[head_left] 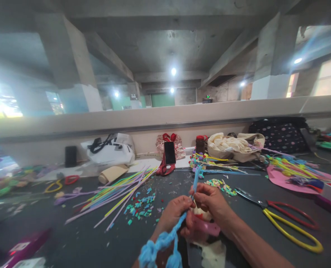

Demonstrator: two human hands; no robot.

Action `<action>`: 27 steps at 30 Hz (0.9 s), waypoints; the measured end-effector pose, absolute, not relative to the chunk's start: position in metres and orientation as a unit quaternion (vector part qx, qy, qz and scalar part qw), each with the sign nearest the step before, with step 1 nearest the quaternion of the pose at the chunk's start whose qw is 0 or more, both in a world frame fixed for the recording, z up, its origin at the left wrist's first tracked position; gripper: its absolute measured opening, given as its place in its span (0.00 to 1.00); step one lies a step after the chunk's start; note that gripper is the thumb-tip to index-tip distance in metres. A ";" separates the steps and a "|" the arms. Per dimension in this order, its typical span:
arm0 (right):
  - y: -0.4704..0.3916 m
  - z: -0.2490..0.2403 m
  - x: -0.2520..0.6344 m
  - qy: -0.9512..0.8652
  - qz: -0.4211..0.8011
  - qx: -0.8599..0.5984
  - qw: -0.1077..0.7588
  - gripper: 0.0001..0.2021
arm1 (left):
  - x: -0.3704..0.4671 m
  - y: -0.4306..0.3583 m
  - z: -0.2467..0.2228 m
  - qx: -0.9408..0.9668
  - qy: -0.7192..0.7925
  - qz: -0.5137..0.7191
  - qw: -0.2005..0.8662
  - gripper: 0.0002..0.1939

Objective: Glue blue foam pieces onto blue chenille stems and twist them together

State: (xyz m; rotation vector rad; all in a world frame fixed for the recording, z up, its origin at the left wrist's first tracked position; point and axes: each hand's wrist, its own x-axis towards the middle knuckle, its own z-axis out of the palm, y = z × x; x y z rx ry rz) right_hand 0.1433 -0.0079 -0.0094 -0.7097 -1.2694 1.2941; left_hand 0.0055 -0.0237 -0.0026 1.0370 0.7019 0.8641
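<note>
A fuzzy light-blue strand (179, 222) runs up between my two hands, its straight upper end rising above the fingertips and its knotted, looped part hanging at the lower left. My left hand (175, 212) pinches the strand from the left side. Close against it, my right hand (211, 201) has its thumb and fingers closed on the same strand a little higher. Beneath the hands lies a pink object (206, 227), partly covered by them, with something pale and red beside it.
Large scissors (266, 206) with red and yellow handles lie right. Colored stems (123, 191) spread left, near small cut pieces (140, 208). A phone (170, 152) stands at the back, beside a brown jar (200, 144) and cloth bag (229, 145). More stems (294, 165) rest on pink sheet.
</note>
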 end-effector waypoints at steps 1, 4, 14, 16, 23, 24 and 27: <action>-0.008 -0.010 0.143 -0.525 0.566 -0.294 0.563 0.03 | 0.005 -0.024 -0.002 0.469 0.317 0.395 0.724 0.10; -0.010 -0.008 0.141 -0.497 0.615 -0.262 0.553 0.04 | 0.005 -0.025 0.000 0.460 0.299 0.392 0.738 0.09; -0.018 -0.005 0.132 -0.433 0.627 -0.260 0.593 0.09 | 0.008 -0.030 0.002 0.458 0.260 0.411 0.745 0.09; -0.017 -0.009 0.128 -0.412 0.607 -0.280 0.619 0.10 | 0.010 -0.031 0.002 0.477 0.314 0.433 0.698 0.10; -0.019 -0.004 0.122 -0.404 0.521 -0.359 0.661 0.13 | 0.014 -0.031 0.002 0.569 0.398 0.466 0.548 0.12; -0.020 -0.002 0.123 -0.410 0.506 -0.370 0.663 0.13 | 0.015 -0.031 0.001 0.566 0.399 0.461 0.555 0.12; -0.023 0.004 0.123 -0.423 0.496 -0.376 0.659 0.12 | 0.016 -0.030 0.001 0.544 0.394 0.445 0.592 0.14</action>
